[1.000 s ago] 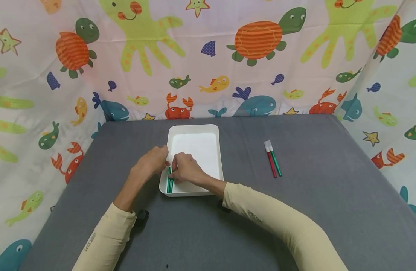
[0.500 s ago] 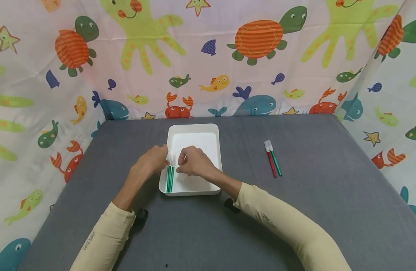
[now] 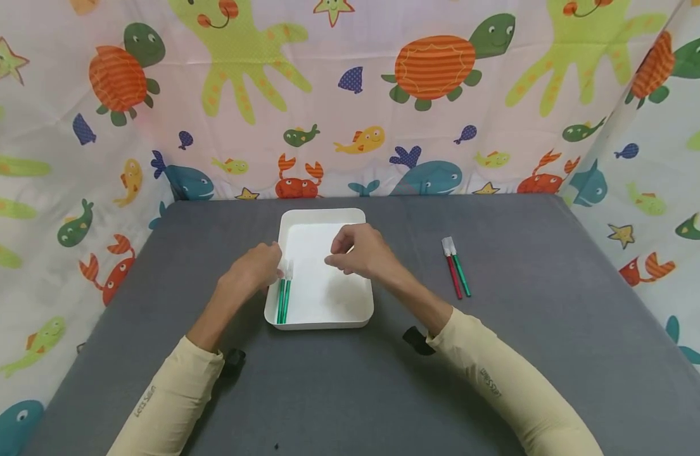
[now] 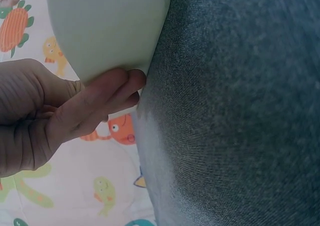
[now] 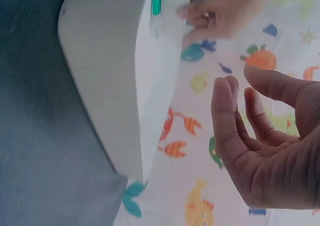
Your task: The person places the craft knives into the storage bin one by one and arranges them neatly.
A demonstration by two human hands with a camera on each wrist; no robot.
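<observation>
A white rectangular tray (image 3: 321, 327) lies on the grey cloth. My left hand (image 3: 254, 266) grips its left wall; in the left wrist view the fingers (image 4: 107, 88) press along the outside of the tray wall. Inside the tray, along the left side, lie slim green sticks (image 3: 284, 303) with pale, flat ends, side by side and partly near the left fingertips. Above the tray's right side hovers my right hand (image 3: 363, 253), holding nothing. The right wrist view shows its fingers (image 5: 225, 106) loosely bent and apart from the thumb.
Right of the tray, a red stick (image 3: 454, 275) and a green stick (image 3: 462, 275) with the same pale ends lie together on the grey table cloth (image 3: 338, 392). A patterned curtain (image 3: 350, 107) with sea animals hangs behind and at both sides.
My right hand has let go of the green sticks and moved right and up, away from them. The left hand keeps its place on the tray wall.
</observation>
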